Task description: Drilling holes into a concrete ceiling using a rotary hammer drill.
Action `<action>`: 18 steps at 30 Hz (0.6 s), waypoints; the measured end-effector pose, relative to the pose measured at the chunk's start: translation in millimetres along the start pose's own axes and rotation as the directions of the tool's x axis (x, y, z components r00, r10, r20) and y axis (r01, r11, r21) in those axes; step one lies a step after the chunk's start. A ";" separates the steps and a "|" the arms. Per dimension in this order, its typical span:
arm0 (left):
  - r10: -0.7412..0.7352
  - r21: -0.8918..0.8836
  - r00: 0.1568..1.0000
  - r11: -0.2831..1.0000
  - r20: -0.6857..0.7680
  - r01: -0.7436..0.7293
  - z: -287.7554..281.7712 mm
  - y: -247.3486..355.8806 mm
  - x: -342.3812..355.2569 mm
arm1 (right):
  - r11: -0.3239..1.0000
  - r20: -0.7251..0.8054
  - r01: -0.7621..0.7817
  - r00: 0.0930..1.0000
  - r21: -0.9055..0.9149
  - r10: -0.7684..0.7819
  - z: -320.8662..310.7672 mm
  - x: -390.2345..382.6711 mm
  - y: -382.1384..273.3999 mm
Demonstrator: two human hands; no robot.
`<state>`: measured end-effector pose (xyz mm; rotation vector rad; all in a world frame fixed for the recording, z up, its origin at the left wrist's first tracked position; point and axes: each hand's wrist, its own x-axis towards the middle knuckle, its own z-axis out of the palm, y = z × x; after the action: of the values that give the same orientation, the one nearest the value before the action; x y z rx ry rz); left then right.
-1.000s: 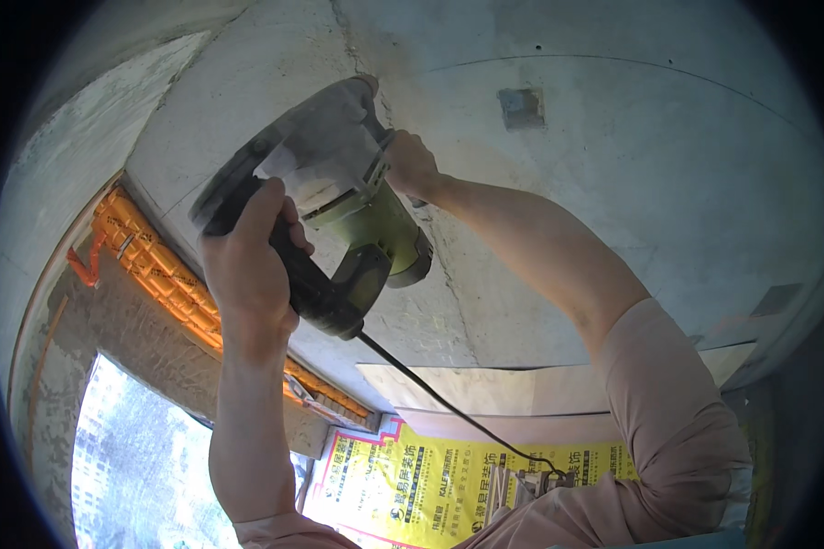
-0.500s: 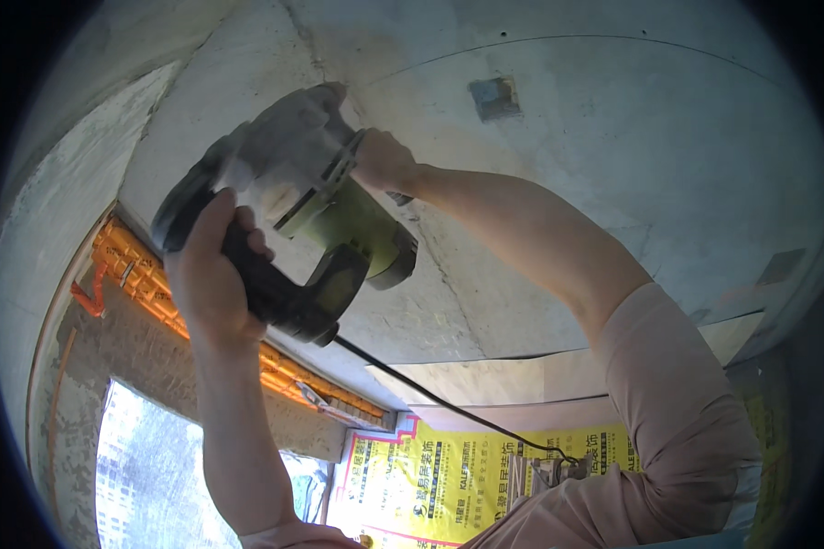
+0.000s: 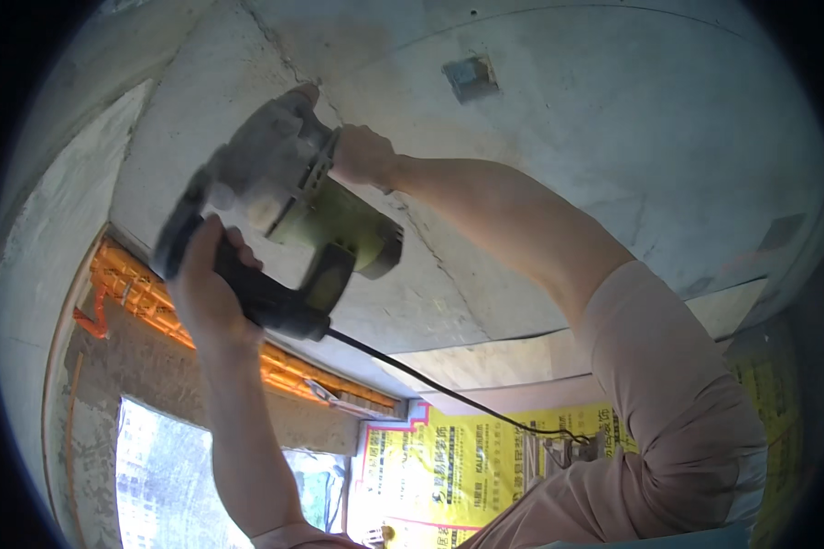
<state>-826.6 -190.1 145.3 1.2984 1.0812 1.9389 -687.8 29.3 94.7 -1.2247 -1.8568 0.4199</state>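
Note:
An olive-green and black power saw point(image 3: 343, 220) with a dusty grey guard is raised against the concrete ceiling point(image 3: 558, 91), beside a long crack. My left hand point(image 3: 209, 288) is wrapped round its black rear handle. My right hand point(image 3: 364, 156) grips the front of the tool on the far side; the part under its fingers is partly hidden. A black power cord point(image 3: 412, 373) hangs from the handle and runs down to the lower right. The blade and its contact with the ceiling are hidden by the guard.
Orange conduits point(image 3: 137, 284) run along the upper left wall above a bright window point(image 3: 156, 467). Yellow printed sheeting point(image 3: 403, 467) covers the far wall under a pale board point(image 3: 485, 361). A small recessed box point(image 3: 470, 78) sits in the ceiling. A wooden frame-like object point(image 3: 558, 448) is low behind the cord.
The saw and both hands have shifted left in the picture. The ceiling box has moved up and left in view, and the window and conduits a little right and down.

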 end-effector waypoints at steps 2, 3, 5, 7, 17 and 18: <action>0.003 -0.051 1.000 0.999 0.025 -0.002 1.8 -7.5 -1.6 | 0.998 -0.048 0.023 0.999 -0.054 -0.025 -4.1 4.0 -0.1; 0.040 -0.027 0.998 0.999 0.053 -0.039 1.9 -10.3 -2.5 | 1.000 -0.039 -0.005 0.999 -0.006 0.005 -2.5 4.0 1.4; 0.062 -0.038 0.996 0.997 0.070 -0.060 4.6 -14.2 -0.8 | 0.999 -0.041 -0.020 0.999 0.037 0.021 -0.9 6.4 4.0; 0.103 -0.017 0.993 0.995 0.059 -0.102 5.6 -14.6 0.8 | 0.999 -0.062 -0.004 0.998 0.039 0.006 2.5 8.0 7.0; 0.076 -0.050 0.994 0.996 0.073 -0.072 7.9 -13.0 6.2 | 0.998 -0.043 -0.014 0.999 0.054 0.017 2.4 12.4 9.6; 0.078 -0.011 0.995 0.997 0.058 -0.078 8.1 -12.9 6.0 | 0.998 -0.022 -0.016 1.000 0.056 0.018 2.0 12.6 9.4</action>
<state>-821.1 -176.1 138.8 1.4035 1.0066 1.9467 -685.9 45.0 93.2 -1.2038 -1.8053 0.4628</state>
